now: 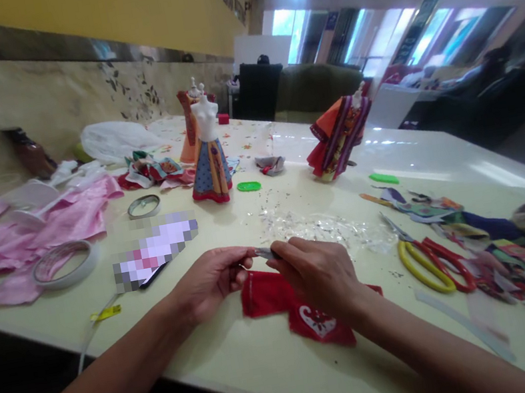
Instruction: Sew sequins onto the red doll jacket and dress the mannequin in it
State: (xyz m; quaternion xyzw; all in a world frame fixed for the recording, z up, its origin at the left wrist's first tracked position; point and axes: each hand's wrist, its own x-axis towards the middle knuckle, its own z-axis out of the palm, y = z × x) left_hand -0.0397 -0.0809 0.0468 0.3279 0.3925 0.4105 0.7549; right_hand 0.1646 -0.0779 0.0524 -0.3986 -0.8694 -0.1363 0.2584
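Note:
My left hand (214, 283) and my right hand (321, 271) meet above the table's near side. Between their fingertips is a small grey, shiny-looking piece (265, 253); its exact kind is unclear. The left thumb and forefinger pinch one end, while the right fingers close over the other. Beneath my hands lies a red cloth piece (265, 294) with a white paisley-like motif (319, 320), partly hidden by the right hand. Just beyond spreads clear crinkled plastic (318, 224) with small dark bits on it.
Yellow-and-red-handled scissors (424, 263) and fabric scraps (504, 242) lie right. Tape rolls (64, 265), a phone (157, 249) and pink cloth (43, 218) are left. A small dress form (205, 115) in a blue skirt and a dressed figure (338, 136) stand behind.

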